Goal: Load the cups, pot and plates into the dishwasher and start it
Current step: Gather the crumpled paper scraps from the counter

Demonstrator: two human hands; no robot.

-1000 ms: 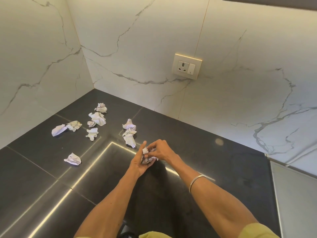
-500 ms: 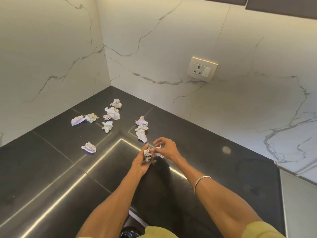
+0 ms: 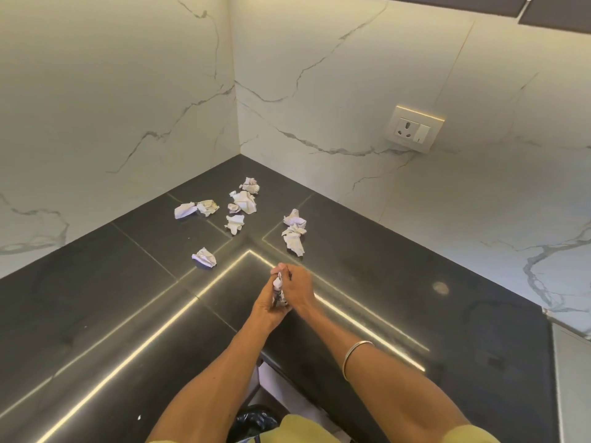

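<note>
Over the dark, glossy surface (image 3: 96, 314), the person's left hand (image 3: 265, 306) and right hand (image 3: 299, 290) are pressed together, palms facing, squeezing a crumpled paper wad (image 3: 279, 292) between them. Only a thin strip of the wad shows: white, creased, with darker marks. More crumpled white paper scraps (image 3: 243, 202) lie scattered farther back near the marble wall corner, well apart from the hands. A thin metal bangle (image 3: 353, 354) circles the right forearm. No cups, pot or plates are in view.
</note>
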